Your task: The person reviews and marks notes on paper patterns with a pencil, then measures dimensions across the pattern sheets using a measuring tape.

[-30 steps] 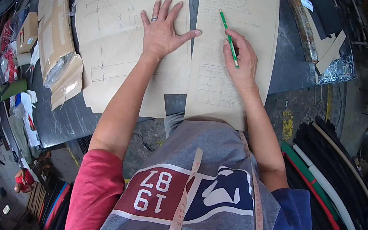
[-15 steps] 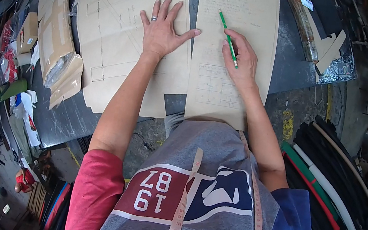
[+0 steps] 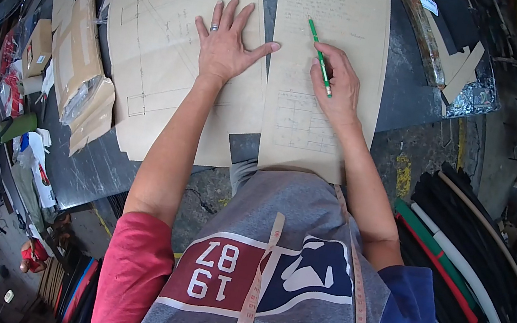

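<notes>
My right hand (image 3: 340, 88) grips a green pencil (image 3: 318, 54), its tip up by the handwritten lines on a narrow brown paper sheet (image 3: 371, 16). Lower on that sheet a ruled table is drawn. My left hand (image 3: 228, 47) lies flat with fingers spread, a ring on one finger. It rests on a larger brown paper sheet (image 3: 179, 25) marked with long pencil lines and rectangles, and the thumb reaches over the gap to the edge of the narrow sheet.
Both sheets lie on a dark table (image 3: 85, 173). A flattened cardboard piece (image 3: 81, 56) with plastic lies left. Dark strips and paper scraps (image 3: 461, 76) sit at the table's right end. Fabric rolls (image 3: 461, 257) stand at lower right. A tape measure (image 3: 256, 284) hangs over my shirt.
The view has shifted very slightly. The pencil tip stays near the same written lines, and both hands hold almost the same place.
</notes>
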A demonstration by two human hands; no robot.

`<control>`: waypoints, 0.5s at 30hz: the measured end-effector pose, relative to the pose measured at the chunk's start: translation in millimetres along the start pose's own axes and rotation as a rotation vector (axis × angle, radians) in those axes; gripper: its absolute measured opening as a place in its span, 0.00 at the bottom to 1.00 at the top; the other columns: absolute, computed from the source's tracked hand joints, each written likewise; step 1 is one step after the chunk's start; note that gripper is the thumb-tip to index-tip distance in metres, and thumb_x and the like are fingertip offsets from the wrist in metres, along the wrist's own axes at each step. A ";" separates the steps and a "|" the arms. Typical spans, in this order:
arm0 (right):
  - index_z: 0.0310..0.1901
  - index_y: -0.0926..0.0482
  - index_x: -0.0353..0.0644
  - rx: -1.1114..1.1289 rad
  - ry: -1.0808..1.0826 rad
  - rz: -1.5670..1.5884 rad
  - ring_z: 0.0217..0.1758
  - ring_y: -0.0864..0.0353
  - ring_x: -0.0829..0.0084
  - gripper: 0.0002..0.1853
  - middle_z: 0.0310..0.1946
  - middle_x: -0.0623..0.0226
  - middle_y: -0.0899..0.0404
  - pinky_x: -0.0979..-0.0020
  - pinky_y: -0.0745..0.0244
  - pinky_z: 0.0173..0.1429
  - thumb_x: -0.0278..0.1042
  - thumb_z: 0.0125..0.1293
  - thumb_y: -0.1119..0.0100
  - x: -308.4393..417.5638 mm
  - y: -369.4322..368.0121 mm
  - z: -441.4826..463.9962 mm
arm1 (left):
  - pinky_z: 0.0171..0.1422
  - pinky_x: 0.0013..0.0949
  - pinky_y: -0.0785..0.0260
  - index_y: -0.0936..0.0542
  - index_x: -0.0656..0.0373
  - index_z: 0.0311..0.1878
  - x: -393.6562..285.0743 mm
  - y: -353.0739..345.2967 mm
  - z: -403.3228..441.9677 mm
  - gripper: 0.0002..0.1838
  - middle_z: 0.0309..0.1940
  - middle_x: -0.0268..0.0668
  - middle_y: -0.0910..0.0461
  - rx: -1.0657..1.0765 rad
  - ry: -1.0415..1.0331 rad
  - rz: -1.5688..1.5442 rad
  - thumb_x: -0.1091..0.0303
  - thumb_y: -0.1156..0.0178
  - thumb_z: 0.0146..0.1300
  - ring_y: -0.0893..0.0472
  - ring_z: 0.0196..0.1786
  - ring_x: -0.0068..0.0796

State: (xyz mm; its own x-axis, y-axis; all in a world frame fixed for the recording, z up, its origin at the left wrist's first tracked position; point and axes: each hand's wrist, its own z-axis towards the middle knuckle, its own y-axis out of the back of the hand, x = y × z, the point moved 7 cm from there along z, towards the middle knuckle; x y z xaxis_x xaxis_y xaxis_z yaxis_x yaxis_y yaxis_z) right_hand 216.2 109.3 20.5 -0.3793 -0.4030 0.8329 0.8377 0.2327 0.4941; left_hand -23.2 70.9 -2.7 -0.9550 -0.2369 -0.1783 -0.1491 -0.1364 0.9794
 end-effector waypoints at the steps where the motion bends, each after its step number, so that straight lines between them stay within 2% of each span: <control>1: 0.61 0.17 0.42 0.000 0.000 -0.001 0.37 0.17 0.71 0.17 0.51 0.62 0.15 0.71 0.21 0.45 0.24 0.72 0.35 0.0 0.0 0.0 | 0.87 0.75 0.70 0.34 0.41 0.83 -0.1 0.1 0.1 0.60 0.86 0.40 0.43 0.001 0.001 0.002 0.13 0.40 0.53 0.51 0.90 0.45; 5: 0.61 0.18 0.42 -0.008 -0.001 0.001 0.37 0.17 0.72 0.18 0.50 0.62 0.15 0.72 0.21 0.44 0.23 0.71 0.35 -0.9 -0.4 -0.6 | 0.87 0.75 0.70 0.34 0.42 0.83 -0.7 0.2 0.0 0.60 0.86 0.40 0.43 0.004 0.001 0.006 0.13 0.40 0.53 0.51 0.90 0.45; 9: 0.59 0.17 0.44 -0.041 -0.007 0.040 0.36 0.17 0.65 0.18 0.48 0.62 0.15 0.65 0.20 0.43 0.26 0.68 0.34 -2.0 0.5 -0.6 | 0.87 0.75 0.70 0.34 0.42 0.83 -0.4 0.1 0.1 0.60 0.86 0.40 0.43 0.003 0.000 0.004 0.13 0.41 0.53 0.52 0.90 0.45; 12: 0.62 0.18 0.42 -0.012 -0.008 0.004 0.36 0.17 0.73 0.18 0.51 0.63 0.15 0.72 0.21 0.44 0.23 0.71 0.35 -2.5 -0.8 -1.0 | 0.87 0.75 0.71 0.34 0.41 0.83 -0.4 0.5 0.3 0.60 0.86 0.40 0.43 0.000 0.000 0.002 0.13 0.41 0.53 0.52 0.90 0.45; 15: 0.62 0.18 0.42 -0.010 -0.022 0.015 0.36 0.17 0.73 0.18 0.51 0.63 0.15 0.72 0.21 0.44 0.23 0.71 0.35 -3.6 -0.9 -1.0 | 0.87 0.75 0.71 0.34 0.42 0.83 -0.2 0.2 -0.1 0.60 0.86 0.40 0.43 0.008 0.003 -0.005 0.13 0.40 0.53 0.52 0.90 0.45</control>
State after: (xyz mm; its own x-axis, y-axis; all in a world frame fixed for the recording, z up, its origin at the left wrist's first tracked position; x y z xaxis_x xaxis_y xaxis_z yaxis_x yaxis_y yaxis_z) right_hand 217.2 109.6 16.9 -0.3753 -0.3797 0.8456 0.8470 0.2300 0.4792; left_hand -23.0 70.8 -2.4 -0.9534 -0.2390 -0.1839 -0.1562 -0.1301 0.9791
